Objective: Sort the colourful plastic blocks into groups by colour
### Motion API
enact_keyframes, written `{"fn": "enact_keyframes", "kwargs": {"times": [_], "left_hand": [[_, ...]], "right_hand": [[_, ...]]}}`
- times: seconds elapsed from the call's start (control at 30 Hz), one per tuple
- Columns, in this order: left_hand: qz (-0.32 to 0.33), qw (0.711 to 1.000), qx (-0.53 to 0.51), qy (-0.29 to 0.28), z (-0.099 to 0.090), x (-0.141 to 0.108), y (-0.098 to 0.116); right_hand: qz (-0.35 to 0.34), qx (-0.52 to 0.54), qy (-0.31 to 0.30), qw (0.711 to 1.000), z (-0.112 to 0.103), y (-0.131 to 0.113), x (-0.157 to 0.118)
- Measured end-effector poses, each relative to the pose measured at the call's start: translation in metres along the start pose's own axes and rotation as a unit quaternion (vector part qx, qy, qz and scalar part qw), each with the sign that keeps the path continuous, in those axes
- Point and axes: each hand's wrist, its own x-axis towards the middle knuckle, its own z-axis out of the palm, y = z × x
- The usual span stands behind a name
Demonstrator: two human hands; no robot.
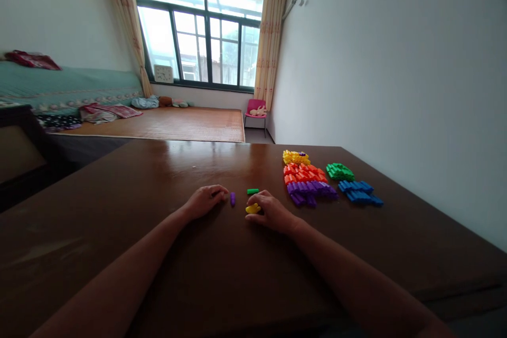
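Note:
My right hand [273,213] curls its thumb and fingers around small yellow plastic pieces [252,209], low over the brown table. Just beyond its fingertips lies a green stick-like piece [252,191]. My left hand [206,200] rests on the table with loosely bent fingers, and I see nothing held in it. A single purple piece [232,199] lies right beside its fingertips, between the two hands. The left palm is hidden from view.
To the right, similar pieces lie grouped by colour: yellow [295,157], orange [304,173], purple [311,191], green [339,171] and blue [359,193]. The brown table [99,222] reaches toward a bed [190,122], a pink chair [257,108] and a window.

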Motion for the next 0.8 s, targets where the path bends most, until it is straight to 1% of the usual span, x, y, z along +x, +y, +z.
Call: {"fn": "enact_keyframes", "kwargs": {"times": [0.07,0.2,0.33,0.4,0.47,0.53,0.6,0.7,0.73,0.8], "left_hand": [[0.001,1.000,0.000,-0.001,0.000,0.000,0.002],[0.006,1.000,0.000,0.000,-0.001,-0.001,0.002],[0.008,1.000,-0.008,0.000,-0.001,0.000,-0.002],[0.008,1.000,-0.010,-0.002,0.000,0.000,-0.004],[0.006,1.000,-0.012,-0.004,0.001,0.000,-0.005],[0.004,1.000,-0.015,-0.006,0.001,0.000,-0.006],[0.000,1.000,-0.019,-0.005,0.001,0.000,-0.006],[-0.009,1.000,-0.022,-0.005,0.000,-0.001,-0.006],[-0.012,1.000,-0.023,-0.005,0.000,-0.001,-0.006],[-0.015,1.000,-0.027,-0.004,0.000,-0.001,-0.007]], "right_hand": [[-0.001,-0.002,0.000,1.000,0.004,0.000,0.002],[-0.040,0.012,-0.011,0.999,0.003,-0.001,0.001],[-0.014,0.004,-0.019,1.000,-0.001,-0.004,-0.002],[-0.016,-0.014,-0.048,0.999,-0.003,-0.005,0.003],[-0.031,-0.038,-0.092,0.995,-0.011,0.000,0.015],[-0.035,-0.068,-0.122,0.990,-0.026,0.014,0.037],[-0.006,-0.114,-0.118,0.986,-0.049,0.039,0.065],[0.086,-0.203,-0.103,0.970,-0.081,0.090,0.107],[0.117,-0.226,-0.110,0.961,-0.089,0.108,0.117],[0.165,-0.254,-0.142,0.942,-0.096,0.138,0.131]]}}
